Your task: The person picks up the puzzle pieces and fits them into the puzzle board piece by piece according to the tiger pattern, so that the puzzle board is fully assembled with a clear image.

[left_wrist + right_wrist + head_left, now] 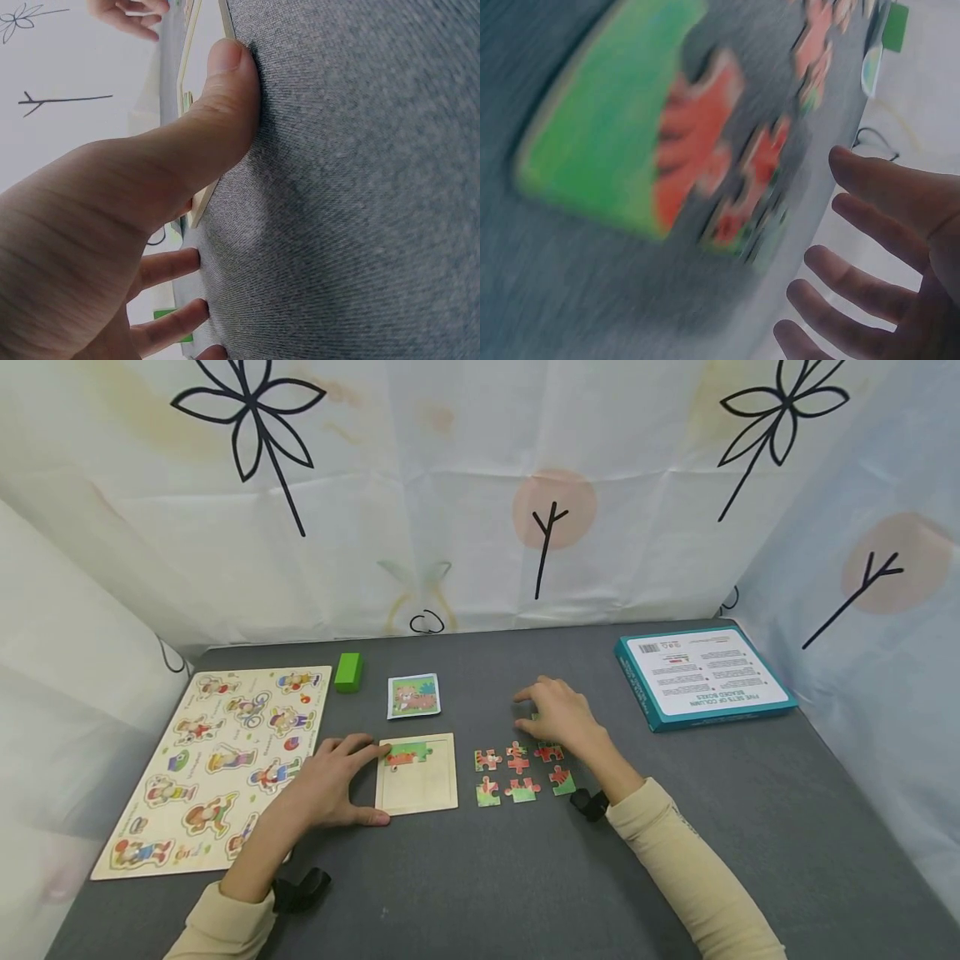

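Note:
A square wooden puzzle tray (422,787) lies flat, with a green and red patch of joined jigsaw pieces (408,752) along its top. My left hand (333,783) rests at the tray's left side, index fingertip at the upper corner and thumb by the lower one. In the left wrist view the thumb (225,97) lies straight against the tray edge, other fingers spread. Loose red and green jigsaw pieces (522,790) lie to the right of the tray. Over the farthest of them hovers my right hand (558,714); the right wrist view shows its fingers (855,285) apart and holding nothing.
A small picture card (414,696) lies behind the tray, beside a green block (348,672). At the left is a large board with printed figures (225,758). A teal box (708,677) sits at the back right. Fabric walls enclose the table.

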Demonstrator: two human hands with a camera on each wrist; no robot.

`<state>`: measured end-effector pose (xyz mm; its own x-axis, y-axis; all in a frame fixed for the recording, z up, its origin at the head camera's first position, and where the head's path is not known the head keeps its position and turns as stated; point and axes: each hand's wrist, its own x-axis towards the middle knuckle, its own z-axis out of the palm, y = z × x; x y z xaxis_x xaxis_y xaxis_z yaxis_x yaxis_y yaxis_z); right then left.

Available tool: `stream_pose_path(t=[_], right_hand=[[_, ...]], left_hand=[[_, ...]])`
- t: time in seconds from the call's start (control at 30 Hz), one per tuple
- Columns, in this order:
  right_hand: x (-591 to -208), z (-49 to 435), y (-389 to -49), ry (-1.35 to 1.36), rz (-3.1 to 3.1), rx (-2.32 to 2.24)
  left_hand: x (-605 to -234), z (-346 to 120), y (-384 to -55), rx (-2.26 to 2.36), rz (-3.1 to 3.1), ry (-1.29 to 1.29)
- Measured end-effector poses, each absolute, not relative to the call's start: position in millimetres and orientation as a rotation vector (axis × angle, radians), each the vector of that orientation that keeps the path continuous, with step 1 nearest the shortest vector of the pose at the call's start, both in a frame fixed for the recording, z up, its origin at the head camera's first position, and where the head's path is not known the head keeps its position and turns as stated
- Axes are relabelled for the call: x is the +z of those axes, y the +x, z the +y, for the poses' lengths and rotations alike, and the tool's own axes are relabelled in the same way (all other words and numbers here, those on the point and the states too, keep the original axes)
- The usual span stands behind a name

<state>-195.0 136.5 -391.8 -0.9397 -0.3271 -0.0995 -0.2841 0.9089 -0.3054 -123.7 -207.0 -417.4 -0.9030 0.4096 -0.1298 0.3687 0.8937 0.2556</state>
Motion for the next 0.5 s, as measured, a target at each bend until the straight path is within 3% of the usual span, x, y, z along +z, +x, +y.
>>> stream_pose_path(t=[0.5], right_hand=[[-400,160,-195,-0.452,2.881,-0.471]], left_hand=[[-418,-208,-122,0.336,2.896,0.610]])
